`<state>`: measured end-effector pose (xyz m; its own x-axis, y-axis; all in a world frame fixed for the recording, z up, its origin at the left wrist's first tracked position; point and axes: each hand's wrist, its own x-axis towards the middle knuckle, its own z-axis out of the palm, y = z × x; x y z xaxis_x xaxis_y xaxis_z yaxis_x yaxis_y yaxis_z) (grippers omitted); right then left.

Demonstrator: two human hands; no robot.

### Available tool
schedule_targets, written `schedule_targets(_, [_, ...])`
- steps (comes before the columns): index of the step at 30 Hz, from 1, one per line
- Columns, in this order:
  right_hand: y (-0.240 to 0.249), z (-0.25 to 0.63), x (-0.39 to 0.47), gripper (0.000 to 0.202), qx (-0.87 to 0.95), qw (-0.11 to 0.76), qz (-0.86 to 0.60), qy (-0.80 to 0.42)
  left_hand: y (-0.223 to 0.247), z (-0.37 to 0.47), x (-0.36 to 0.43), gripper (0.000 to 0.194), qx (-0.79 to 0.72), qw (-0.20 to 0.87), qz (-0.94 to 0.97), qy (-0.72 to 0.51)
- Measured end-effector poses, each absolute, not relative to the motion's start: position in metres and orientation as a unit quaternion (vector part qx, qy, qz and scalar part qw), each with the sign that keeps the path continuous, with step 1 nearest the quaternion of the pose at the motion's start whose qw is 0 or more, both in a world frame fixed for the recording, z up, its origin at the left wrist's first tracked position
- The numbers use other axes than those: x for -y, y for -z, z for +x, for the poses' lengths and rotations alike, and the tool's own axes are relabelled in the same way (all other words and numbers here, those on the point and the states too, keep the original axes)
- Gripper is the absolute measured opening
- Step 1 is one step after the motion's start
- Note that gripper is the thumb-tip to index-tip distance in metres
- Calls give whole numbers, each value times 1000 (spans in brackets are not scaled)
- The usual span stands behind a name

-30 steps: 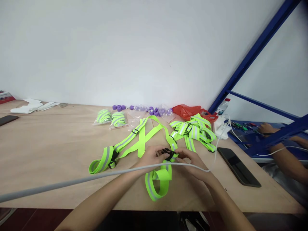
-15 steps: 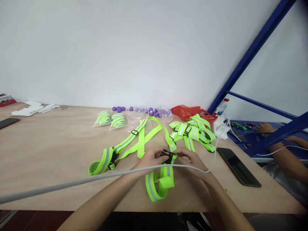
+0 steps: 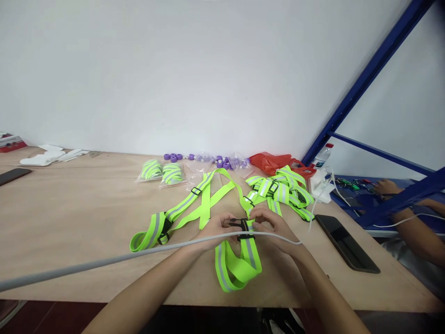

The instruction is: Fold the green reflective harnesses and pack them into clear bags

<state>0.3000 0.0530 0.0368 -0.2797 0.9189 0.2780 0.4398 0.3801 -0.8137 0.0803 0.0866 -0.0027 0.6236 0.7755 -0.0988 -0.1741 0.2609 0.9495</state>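
Observation:
A neon-yellow reflective strap harness [image 3: 205, 199] lies spread over the wooden table, its grey-striped straps crossing in the middle. Near the front edge, my left hand [image 3: 219, 227] pinches the pronged side of a black plastic buckle [image 3: 239, 224]. Closed fingers of my right hand [image 3: 273, 225] grip the strap at the buckle's right side; the fingertips are partly hidden. Below both hands hangs a loop of the strap [image 3: 239, 273]. Another black buckle [image 3: 166, 226] sits on the harness's left end. A grey cable [image 3: 146, 250] passes in front of my hands.
Bagged rolled straps [image 3: 151, 170], purple pieces [image 3: 222, 162] and a red plastic bag [image 3: 269, 162] line the wall. More straps [image 3: 283, 190] are heaped at right, beside a white charger [image 3: 321, 185] and a phone [image 3: 347, 243]. Past the blue frame [image 3: 361, 79], a co-worker's arm [image 3: 413, 232] shows.
My right fingers have shifted up slightly along the strap by the buckle. The buckle has turned a little, and the loop below has swung right and opened wider.

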Motion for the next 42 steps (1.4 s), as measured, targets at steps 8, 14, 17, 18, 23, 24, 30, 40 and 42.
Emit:
schedule_targets(8, [-47, 295, -54, 35, 718, 343, -467, -385, -5, 82, -82, 41, -305, 700, 553, -334])
schedule_targets(14, [-53, 301, -59, 34, 673, 286, -502, -461, -13, 79, -76, 22, -311, 662, 599, -325])
schedule_targets(17, [-59, 306, -66, 29, 687, 212, -493, -490, -14, 80, -74, 20, -301, 654, 617, -319])
schedule_targets(18, [-62, 307, -68, 26, 689, 188, -491, -500, -14, 80, -73, 20, -296, 654, 620, -316])
schedule_targets(23, [-72, 306, -78, 15, 674, 114, -505, -527, -14, 81, -72, 18, -299, 654, 624, -305])
schedule_targets(24, [-73, 305, -78, 13, 673, 118, -508, -524, -14, 81, -72, 17, -301, 653, 624, -305])
schedule_targets(30, [-70, 300, -82, 9, 676, 142, -516, -507, -19, 79, -72, 18, -298, 652, 631, -297])
schedule_targets(40, [-73, 302, -75, 25, 686, 247, -533, -430, -22, 77, -73, 31, -294, 656, 608, -337])
schedule_targets(42, [-70, 304, -73, 30, 671, 288, -548, -407, -21, 78, -74, 35, -300, 661, 597, -340])
